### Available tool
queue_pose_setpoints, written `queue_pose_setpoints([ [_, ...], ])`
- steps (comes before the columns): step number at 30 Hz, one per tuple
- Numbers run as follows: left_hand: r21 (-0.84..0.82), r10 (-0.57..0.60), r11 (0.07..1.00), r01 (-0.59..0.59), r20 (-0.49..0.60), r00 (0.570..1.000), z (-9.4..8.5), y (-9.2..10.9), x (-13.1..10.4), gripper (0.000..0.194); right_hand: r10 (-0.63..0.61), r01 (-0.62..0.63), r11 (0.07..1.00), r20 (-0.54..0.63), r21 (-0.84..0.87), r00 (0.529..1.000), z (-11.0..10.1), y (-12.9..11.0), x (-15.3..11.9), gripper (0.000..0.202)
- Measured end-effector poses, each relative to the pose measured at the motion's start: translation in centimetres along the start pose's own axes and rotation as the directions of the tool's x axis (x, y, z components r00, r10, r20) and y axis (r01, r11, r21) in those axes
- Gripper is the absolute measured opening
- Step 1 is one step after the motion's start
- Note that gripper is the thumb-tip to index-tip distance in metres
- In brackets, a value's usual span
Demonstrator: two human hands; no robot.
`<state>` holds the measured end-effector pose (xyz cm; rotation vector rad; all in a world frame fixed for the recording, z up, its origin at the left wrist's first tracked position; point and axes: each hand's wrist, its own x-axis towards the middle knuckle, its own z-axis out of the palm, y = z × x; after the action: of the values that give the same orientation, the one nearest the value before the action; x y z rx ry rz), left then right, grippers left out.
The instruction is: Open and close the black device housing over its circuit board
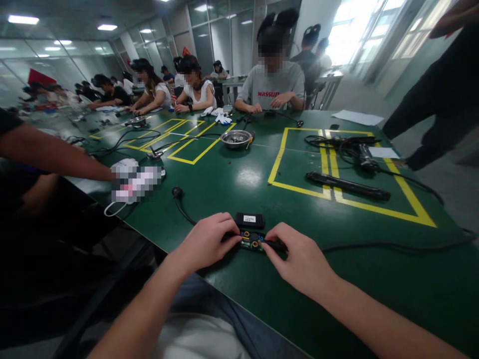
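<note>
— What do the two hands have between them at the near edge of the green counter (pixel 239 184)?

— A small circuit board (pixel 251 241), green with orange rings on it. The left hand (pixel 207 243) has its fingers curled down onto the board's left end; the right hand (pixel 299 257) pinches the right end, where a black cable (pixel 374 245) leaves the board and trails off right across the counter. Both hands are closed on the board, which lies flat on the surface.

— And the black piece just behind it?

— A black plastic housing (pixel 249 220), touching or just beside the board's far edge. It carries a white label; the print is too small to read.

— Any writing that can be read?

— Only on the co-worker opposite: a grey T-shirt (pixel 270 86) with red letters that read "wassup", the end partly hidden by the arms.

— What else lies on the counter?

— Yellow tape rectangles (pixel 280 149) mark work areas. Inside the right-hand one lie a long black tool (pixel 348 186) and a tangle of black cables with a device (pixel 361 152). A round metal dish (pixel 236 138) stands near the middle, white gloves (pixel 223 118) beyond it. A second black cord (pixel 182 202) ends in a plug left of the hands. A neighbour's arm (pixel 52 154) reaches in from the left toward a blurred object.
</note>
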<state>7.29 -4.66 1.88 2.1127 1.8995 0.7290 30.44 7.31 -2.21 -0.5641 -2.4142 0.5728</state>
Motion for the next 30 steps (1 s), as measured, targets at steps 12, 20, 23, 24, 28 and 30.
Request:
queue_pose_setpoints([
  [12,-0.149,0.022,0.988,-0.031,-0.063,0.998,0.0,-1.5,-0.3,0.013,-0.019,0.019,1.000,0.030,0.001,0.999,-0.4,-0.1,0.5,0.017],
  [20,-0.039,0.010,0.999,-0.013,-0.080,0.997,0.7,-1.2,2.6,0.025,-0.025,0.026,0.999,0.025,-0.028,0.999,-0.2,-0.2,0.6,0.013],
  [23,-0.026,-0.066,0.998,0.065,-0.051,0.997,1.3,-1.8,3.4,0.028,0.012,-0.012,1.000,0.004,-0.027,1.000,0.0,-0.3,0.6,0.012],
  [24,-0.033,-0.088,0.996,0.086,-0.059,0.994,1.4,-2.0,3.4,0.029,0.027,-0.027,0.999,-0.003,-0.026,1.000,0.0,-0.3,0.6,0.014],
  [28,-0.094,-0.058,0.995,0.041,-0.182,0.982,1.3,-2.2,2.4,0.030,0.041,-0.041,0.999,-0.034,-0.002,0.999,-0.3,-0.8,0.5,0.035],
  [30,-0.131,0.006,0.991,-0.039,-0.244,0.970,1.1,-2.1,1.5,0.031,0.038,-0.038,0.999,-0.040,0.015,0.998,-0.7,-1.0,0.4,0.050],
])
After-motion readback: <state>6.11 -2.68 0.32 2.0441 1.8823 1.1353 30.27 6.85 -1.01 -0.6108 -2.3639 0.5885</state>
